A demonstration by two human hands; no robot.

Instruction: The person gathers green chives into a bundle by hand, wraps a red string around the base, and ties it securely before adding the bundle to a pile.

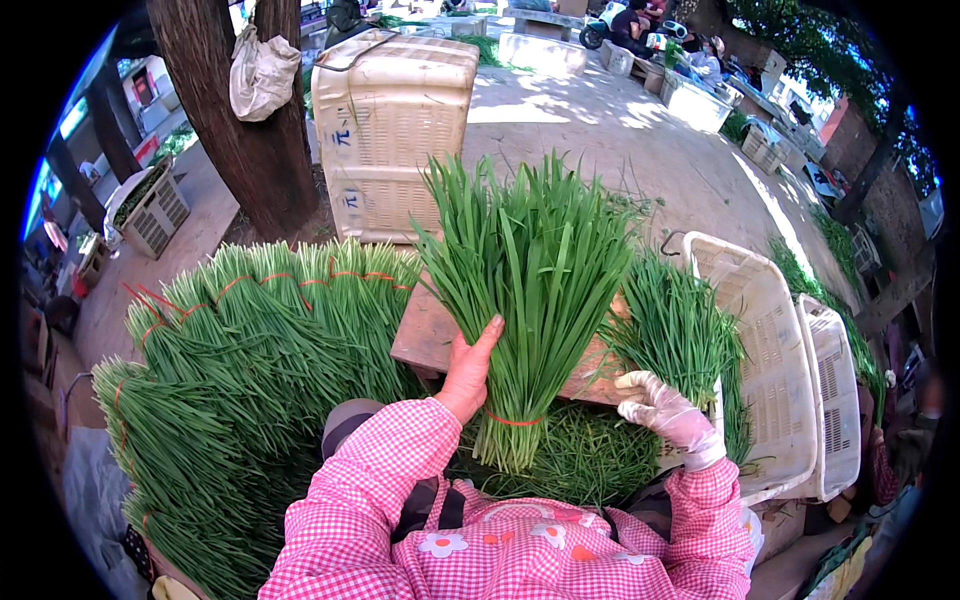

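We grasp the red-banded bundle of long green leaves (535,275) in our bare left hand (468,374) at the reddish-brown wooden worktop (424,338), our white-gloved right hand (668,412) empty, loosely curled to the right; banding looks done, so moving it calls for steady support.

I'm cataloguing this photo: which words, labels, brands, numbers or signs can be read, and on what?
Large cream crate: two blue marks on its side, which I won't copy out.
Green bunch and its red band: no lettering shows.
Anything in the background: too small or blurred to read.
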